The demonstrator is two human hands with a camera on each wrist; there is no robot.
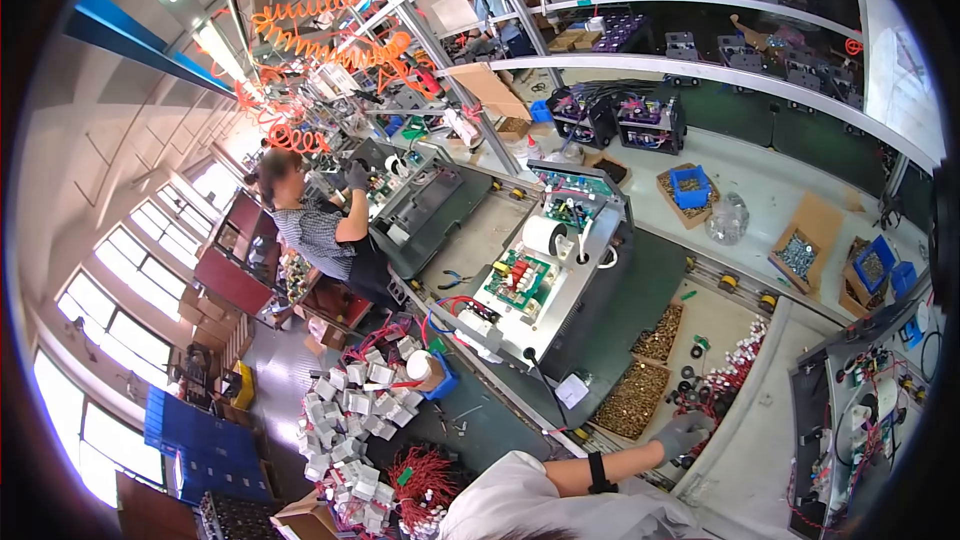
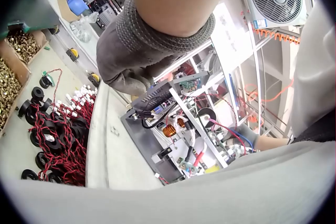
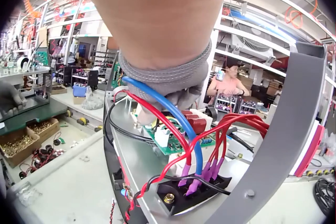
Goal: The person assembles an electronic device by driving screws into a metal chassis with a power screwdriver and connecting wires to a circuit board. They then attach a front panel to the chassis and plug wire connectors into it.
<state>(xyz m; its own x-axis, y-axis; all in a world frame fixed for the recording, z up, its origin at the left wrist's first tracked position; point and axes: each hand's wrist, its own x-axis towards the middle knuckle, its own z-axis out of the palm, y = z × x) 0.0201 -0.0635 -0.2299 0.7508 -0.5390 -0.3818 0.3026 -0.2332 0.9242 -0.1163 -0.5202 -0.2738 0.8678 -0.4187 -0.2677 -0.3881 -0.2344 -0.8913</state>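
Observation:
The gloved left hand (image 1: 685,435) (image 2: 123,58) hangs beside a pile of black rings with twisted red wires (image 1: 705,395) (image 2: 63,140). Its fingers are loosely bent, with nothing visible in them. At the left edge of the right wrist view it shows again. My gloved right hand (image 3: 181,95) reaches over a green circuit board (image 3: 176,142) in an open metal unit, behind thick red and blue cables (image 3: 176,111); its fingertips are mostly hidden, so any hold cannot be told. The head view shows that unit (image 1: 860,440) at the right, without the right hand.
Another open unit (image 1: 545,260) stands on the green mat. Boxes of brass parts (image 1: 632,398) lie beside the rings. White-cased parts (image 1: 350,420) and red wire bundles are heaped lower left. Another person (image 1: 315,230) works farther along the line. A grey frame bar (image 3: 278,140) crosses near the right hand.

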